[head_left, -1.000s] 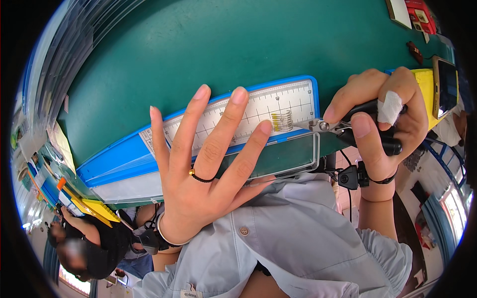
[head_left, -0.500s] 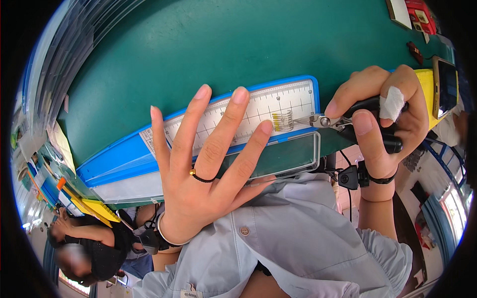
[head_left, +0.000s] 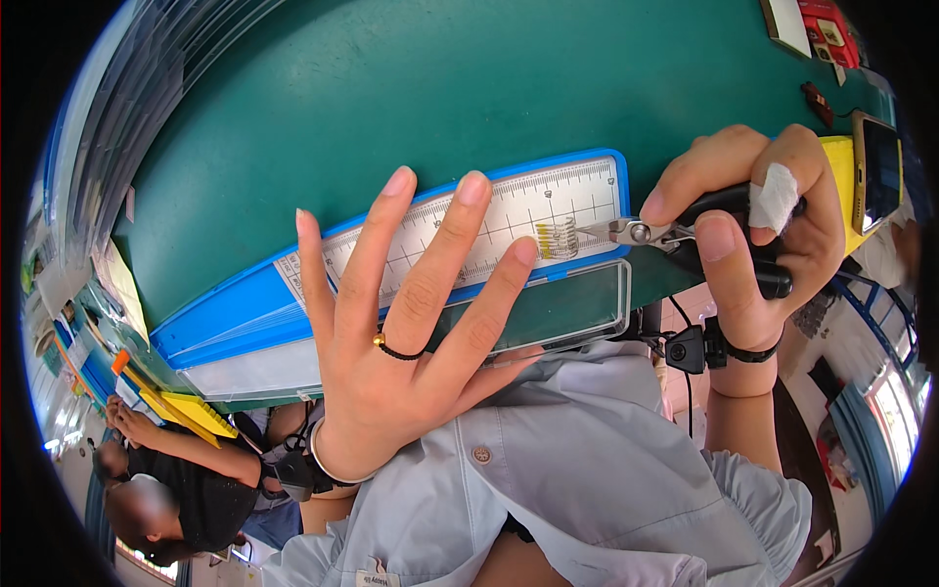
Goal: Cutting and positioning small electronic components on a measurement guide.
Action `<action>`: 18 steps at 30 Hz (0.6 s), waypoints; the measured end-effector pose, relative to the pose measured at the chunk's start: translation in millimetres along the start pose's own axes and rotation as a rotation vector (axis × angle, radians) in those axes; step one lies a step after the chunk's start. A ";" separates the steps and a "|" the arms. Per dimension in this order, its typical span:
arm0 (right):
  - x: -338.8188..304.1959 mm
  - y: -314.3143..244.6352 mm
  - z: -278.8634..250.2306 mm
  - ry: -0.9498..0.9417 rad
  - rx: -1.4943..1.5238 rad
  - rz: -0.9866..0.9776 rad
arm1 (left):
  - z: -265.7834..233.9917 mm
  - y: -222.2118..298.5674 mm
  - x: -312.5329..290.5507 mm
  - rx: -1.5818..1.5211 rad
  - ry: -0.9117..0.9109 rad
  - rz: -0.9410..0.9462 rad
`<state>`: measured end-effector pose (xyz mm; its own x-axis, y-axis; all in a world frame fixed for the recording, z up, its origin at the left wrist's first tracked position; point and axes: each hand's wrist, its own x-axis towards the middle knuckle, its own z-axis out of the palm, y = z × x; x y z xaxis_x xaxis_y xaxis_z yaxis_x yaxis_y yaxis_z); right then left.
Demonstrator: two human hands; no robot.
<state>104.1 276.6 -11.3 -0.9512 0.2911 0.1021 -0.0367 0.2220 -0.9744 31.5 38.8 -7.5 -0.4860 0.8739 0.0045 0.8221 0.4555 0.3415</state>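
Observation:
My left hand (head_left: 391, 357) lies with fingers spread across a long, narrow blue box (head_left: 624, 191), over its white lining printed with a ruler grid. A black band with a gold bead rings one finger. At the box's right end sits a row of thin curved metal wires with yellow ends (head_left: 558, 238), resembling small hooks. Wrapped round the black handles of small pliers (head_left: 641, 234) is my right hand (head_left: 782, 210), with white tape on one finger. The jaws point left, their tips close to the wires; whether they touch or grip one is too fine to tell.
The box's clear hinged lid (head_left: 616, 323) hangs toward me at the edge of the green table (head_left: 469, 88). A phone (head_left: 875, 176) rests on something yellow (head_left: 836, 161) at the right. Another person (head_left: 201, 484) works at lower left, near yellow boxes (head_left: 191, 416).
The pliers have shifted very slightly away from me, their tips still by the wires. My left hand stays in place. The other person's head and arm have moved.

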 end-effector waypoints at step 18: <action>-0.3 0.0 0.2 0.028 0.002 0.002 | 0.9 0.1 -0.2 -0.008 0.007 0.002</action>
<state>104.3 276.3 -11.4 -0.9423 0.3177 0.1059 -0.0355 0.2197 -0.9749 31.9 38.9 -8.3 -0.4867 0.8735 0.0120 0.8207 0.4525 0.3488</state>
